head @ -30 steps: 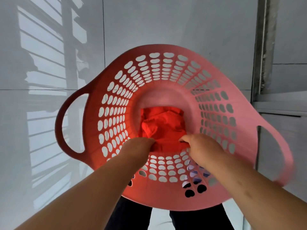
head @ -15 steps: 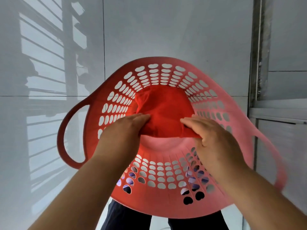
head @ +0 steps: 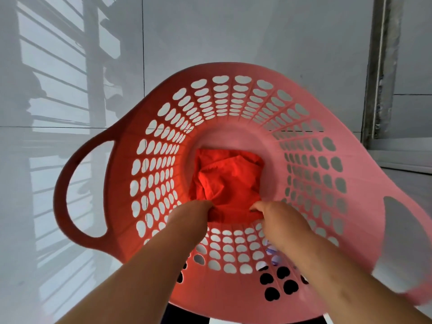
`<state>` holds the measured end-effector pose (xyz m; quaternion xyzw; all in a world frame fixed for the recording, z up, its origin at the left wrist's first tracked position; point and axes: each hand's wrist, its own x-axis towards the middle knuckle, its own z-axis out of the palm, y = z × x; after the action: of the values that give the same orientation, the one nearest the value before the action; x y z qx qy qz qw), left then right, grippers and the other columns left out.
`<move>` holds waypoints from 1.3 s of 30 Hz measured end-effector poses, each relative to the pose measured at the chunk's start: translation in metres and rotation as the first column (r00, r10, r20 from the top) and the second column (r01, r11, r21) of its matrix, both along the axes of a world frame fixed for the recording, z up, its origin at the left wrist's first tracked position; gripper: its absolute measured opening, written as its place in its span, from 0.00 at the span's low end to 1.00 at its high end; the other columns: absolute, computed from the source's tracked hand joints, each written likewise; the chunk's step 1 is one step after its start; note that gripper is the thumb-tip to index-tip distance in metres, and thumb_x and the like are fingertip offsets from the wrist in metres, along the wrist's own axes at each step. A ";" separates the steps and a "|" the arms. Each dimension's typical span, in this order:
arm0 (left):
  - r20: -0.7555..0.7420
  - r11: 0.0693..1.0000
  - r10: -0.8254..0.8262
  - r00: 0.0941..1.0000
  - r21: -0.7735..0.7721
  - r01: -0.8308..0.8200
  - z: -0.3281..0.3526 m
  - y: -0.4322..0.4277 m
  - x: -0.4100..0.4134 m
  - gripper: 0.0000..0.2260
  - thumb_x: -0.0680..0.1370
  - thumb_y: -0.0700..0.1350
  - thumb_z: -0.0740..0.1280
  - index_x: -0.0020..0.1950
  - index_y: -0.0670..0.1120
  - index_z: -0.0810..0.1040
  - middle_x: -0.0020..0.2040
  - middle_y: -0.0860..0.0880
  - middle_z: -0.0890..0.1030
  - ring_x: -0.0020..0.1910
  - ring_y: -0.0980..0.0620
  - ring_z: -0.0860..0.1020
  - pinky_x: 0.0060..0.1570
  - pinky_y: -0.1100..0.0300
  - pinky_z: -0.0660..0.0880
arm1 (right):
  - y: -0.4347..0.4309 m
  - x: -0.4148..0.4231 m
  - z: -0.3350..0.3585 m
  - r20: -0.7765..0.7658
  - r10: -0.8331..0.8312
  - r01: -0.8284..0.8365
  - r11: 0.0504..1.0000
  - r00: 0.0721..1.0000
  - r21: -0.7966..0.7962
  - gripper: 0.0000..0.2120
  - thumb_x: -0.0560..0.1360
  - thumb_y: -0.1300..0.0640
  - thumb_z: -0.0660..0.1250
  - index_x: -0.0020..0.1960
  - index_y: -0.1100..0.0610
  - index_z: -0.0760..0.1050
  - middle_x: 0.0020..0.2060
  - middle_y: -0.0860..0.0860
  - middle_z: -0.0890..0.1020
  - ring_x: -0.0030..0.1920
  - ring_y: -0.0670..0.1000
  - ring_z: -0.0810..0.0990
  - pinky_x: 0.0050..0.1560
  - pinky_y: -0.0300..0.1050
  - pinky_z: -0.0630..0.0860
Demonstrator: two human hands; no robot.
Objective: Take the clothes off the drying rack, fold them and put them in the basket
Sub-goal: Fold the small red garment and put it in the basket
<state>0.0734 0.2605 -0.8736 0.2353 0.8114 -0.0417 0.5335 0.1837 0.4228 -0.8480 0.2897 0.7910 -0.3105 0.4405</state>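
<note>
A pink plastic basket [head: 233, 67] fills most of the view, seen from above so that its round bottom and flaring walls both show. The walls are pierced all round with rows of oval holes, and a looped handle [head: 61, 195] sticks out on its left side; the right side of the basket is blurred. Only one thing is inside: a folded red garment [head: 228, 181], roughly square and a little creased, lying flat on the solid bottom, toward the near side, with its near edge against the foot of the near wall. Both bare forearms reach in over the near rim. The left hand [head: 191, 213] is at the near left corner of the garment with its fingers curled into the cloth, so its grip is closed on the garment. The right hand [head: 278, 218] is at the near right corner, with its thumb on top of the cloth and its fingers tucked beneath, so its grip is closed on the garment too. Around the basket is a glossy grey tiled floor [head: 257, 31]; the shadow of bars [head: 58, 66] falls across its left edge. Dark trousers [head: 173, 316] show under the near rim and through the lowest holes. Whether the basket rests on the floor cannot be told.
</note>
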 end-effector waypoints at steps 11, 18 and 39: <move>0.066 0.486 0.858 0.510 0.219 -0.846 -0.054 0.044 -0.053 0.14 0.76 0.46 0.70 0.61 0.48 0.77 0.54 0.50 0.80 0.47 0.53 0.78 0.40 0.61 0.75 | 0.042 -0.046 -0.086 -0.209 -0.565 0.593 0.799 0.798 0.104 0.11 0.79 0.58 0.64 0.58 0.60 0.77 0.55 0.59 0.81 0.57 0.59 0.79 0.49 0.42 0.68; 0.055 0.337 0.923 0.381 0.361 -0.869 -0.077 0.053 -0.057 0.16 0.78 0.51 0.68 0.64 0.50 0.75 0.54 0.55 0.79 0.47 0.59 0.77 0.39 0.66 0.71 | 0.045 -0.056 -0.126 -0.288 -0.758 0.801 0.596 0.585 0.057 0.18 0.80 0.49 0.62 0.58 0.62 0.78 0.53 0.59 0.82 0.54 0.59 0.80 0.50 0.46 0.72; -0.195 0.496 0.860 0.471 0.105 -0.862 -0.107 0.034 -0.030 0.24 0.81 0.60 0.56 0.68 0.44 0.70 0.60 0.43 0.77 0.55 0.45 0.76 0.50 0.52 0.71 | 0.001 -0.030 -0.151 -0.375 -0.713 0.805 0.524 0.593 0.278 0.19 0.80 0.46 0.60 0.55 0.62 0.74 0.58 0.62 0.78 0.59 0.63 0.76 0.56 0.52 0.72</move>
<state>0.0434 0.2940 -0.9801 -0.2124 0.8732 0.2025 0.3890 0.1534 0.4241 -0.9990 0.6587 0.6725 -0.3230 0.0981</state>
